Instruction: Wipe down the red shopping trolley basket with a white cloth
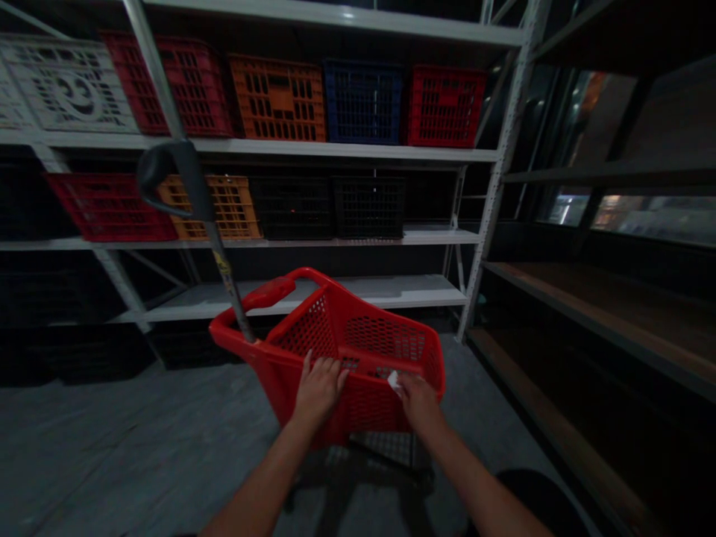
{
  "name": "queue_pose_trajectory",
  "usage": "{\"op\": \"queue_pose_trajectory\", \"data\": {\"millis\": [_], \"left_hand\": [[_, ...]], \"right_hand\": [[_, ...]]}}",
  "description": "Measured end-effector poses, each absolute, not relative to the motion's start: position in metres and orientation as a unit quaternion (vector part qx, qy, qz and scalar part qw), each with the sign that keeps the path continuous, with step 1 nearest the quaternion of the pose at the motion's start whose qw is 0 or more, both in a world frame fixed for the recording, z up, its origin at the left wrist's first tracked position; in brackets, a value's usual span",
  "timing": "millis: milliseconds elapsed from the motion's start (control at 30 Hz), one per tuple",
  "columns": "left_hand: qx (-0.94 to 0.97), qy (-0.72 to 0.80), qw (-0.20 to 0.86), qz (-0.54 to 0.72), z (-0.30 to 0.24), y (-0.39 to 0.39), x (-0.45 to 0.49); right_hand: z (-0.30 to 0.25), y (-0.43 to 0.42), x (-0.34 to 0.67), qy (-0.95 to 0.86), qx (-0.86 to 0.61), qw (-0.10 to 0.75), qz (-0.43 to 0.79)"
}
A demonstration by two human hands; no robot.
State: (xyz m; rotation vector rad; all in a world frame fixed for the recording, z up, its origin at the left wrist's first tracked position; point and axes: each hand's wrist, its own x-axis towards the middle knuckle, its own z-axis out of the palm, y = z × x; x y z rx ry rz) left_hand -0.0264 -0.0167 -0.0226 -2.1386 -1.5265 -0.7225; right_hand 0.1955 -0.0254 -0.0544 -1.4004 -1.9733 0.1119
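Observation:
A red plastic shopping basket (pixel 363 335) on wheels stands on the floor in front of me, tilted, with a long grey pull handle (pixel 184 186) rising up to the left. My left hand (pixel 320 388) lies on the basket's near rim with its fingers spread flat. Curled over the rim further right, my right hand (pixel 417 399) pinches a small white thing (pixel 394 382) that I cannot make out.
Metal shelving (pixel 335 153) fills the wall ahead, holding red, orange, blue, black and white crates (pixel 278 97). Darker wooden shelves (pixel 604 313) run along the right. Grey concrete floor (pixel 112 447) spreads to the left. A black grid panel (pixel 391 447) lies under the basket.

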Motion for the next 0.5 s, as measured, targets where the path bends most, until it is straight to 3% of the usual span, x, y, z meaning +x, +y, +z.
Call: {"op": "queue_pose_trajectory", "data": {"millis": [200,500], "left_hand": [[-0.766,-0.555,0.213,-0.242,-0.022,-0.013,-0.045],[-0.751,-0.576,0.250,-0.205,-0.021,-0.006,-0.061]], "right_hand": [[-0.072,-0.047,0.255,-0.716,-0.605,0.344,0.042],[-0.061,-0.052,0.178,-0.779,-0.517,0.352,0.059]]}}
